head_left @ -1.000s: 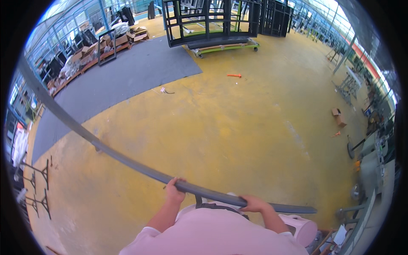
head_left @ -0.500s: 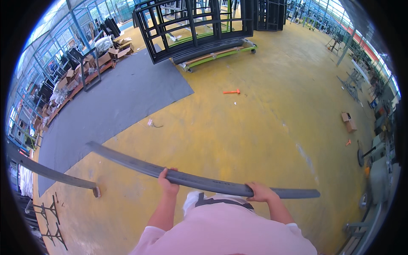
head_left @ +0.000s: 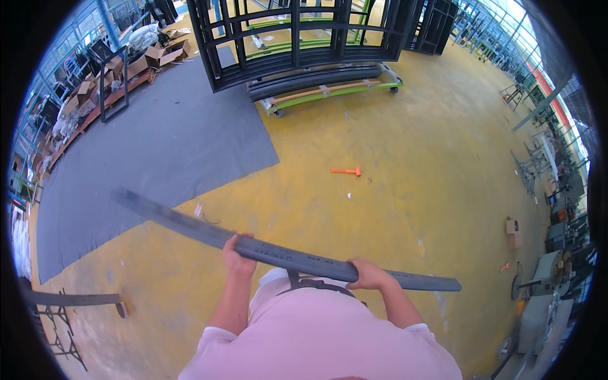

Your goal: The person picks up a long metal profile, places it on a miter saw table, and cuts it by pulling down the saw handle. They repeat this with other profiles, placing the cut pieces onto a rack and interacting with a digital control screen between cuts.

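Observation:
Across the front of my body I carry a long dark grey profile bar [head_left: 297,259], with small print along its face. Its left end reaches far out over the grey floor mat and is a little blurred; the right end lies beyond my right forearm. My left hand [head_left: 239,256] is closed around the bar left of its middle, thumb on top. Toward the right end, my right hand [head_left: 369,274] grips it too, fingers partly hidden beneath.
A wheeled green cart [head_left: 329,92] carries black frames [head_left: 294,31] ahead. An orange hammer [head_left: 346,171] lies on the yellow floor. Another grey bar [head_left: 76,299] juts in at left near black stands [head_left: 58,316]. Cardboard boxes [head_left: 152,56] line the far left; machines [head_left: 546,278] stand at right.
The floor, hammer and cart have shifted in view, and the other bar at left has dropped lower. My bar has moved slightly left, still in both hands.

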Tool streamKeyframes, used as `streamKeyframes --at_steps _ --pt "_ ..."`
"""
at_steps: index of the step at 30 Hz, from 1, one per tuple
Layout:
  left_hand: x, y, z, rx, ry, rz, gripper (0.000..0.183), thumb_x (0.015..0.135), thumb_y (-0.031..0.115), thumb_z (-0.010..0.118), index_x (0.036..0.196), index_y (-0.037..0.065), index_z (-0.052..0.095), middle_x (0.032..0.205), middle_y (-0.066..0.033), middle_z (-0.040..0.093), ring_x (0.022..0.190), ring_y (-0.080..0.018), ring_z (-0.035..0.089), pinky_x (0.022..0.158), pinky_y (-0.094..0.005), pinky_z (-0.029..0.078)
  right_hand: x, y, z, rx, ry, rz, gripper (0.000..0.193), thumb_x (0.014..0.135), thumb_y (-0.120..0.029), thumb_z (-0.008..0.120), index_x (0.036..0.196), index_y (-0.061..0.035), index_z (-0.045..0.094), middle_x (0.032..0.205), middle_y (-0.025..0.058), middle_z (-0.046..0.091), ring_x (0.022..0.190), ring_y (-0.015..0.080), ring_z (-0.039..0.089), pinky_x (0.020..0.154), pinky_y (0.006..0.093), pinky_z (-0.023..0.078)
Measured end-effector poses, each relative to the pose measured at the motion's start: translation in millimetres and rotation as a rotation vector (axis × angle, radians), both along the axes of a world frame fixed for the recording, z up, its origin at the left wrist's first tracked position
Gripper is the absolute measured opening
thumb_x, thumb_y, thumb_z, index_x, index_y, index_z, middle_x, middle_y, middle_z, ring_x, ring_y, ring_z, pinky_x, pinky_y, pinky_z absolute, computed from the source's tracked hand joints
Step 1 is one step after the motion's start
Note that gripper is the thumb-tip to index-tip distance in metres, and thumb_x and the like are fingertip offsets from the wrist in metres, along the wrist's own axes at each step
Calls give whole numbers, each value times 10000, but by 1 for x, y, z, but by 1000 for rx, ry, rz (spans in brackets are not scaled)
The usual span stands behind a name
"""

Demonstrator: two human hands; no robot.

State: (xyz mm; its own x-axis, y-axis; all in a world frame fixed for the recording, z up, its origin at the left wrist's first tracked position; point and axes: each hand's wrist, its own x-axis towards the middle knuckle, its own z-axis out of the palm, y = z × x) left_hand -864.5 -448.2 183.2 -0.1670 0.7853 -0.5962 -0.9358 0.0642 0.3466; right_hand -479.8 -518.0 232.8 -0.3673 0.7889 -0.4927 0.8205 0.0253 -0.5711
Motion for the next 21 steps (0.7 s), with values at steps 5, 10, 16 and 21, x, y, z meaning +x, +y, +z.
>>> streamKeyframes --at_steps 5,10,16,21 --pt "75 182 28 137 9 -214 288 845 139 550 1120 61 510 982 -167 618 968 -331 592 901 -479 463 49 127 20 16 -50 -244 761 601 -297 839 1239 -13 537 1193 211 574 1126 353 538 976 395 433" --pt "150 352 13 151 -40 -277 331 861 94 525 1183 62 458 1052 -162 607 1070 -323 569 983 -447 428 110 277 0 117 -83 -336 726 593 -280 836 1211 -25 551 1164 207 580 1100 368 545 958 414 441" --pt "193 519 -21 58 -102 -203 300 885 108 521 1162 -8 510 1109 -149 603 1093 -311 552 997 -441 412 182 507 -33 124 -117 -181 741 581 -259 845 1218 -37 537 1160 190 564 1108 368 523 974 420 421" --pt "186 657 -46 9 38 -121 339 925 201 534 1204 9 524 1193 -129 593 1141 -287 547 1018 -478 400 204 703 5 295 -167 -48 747 586 -266 847 1221 -52 517 1176 166 551 1135 356 498 1006 439 366"
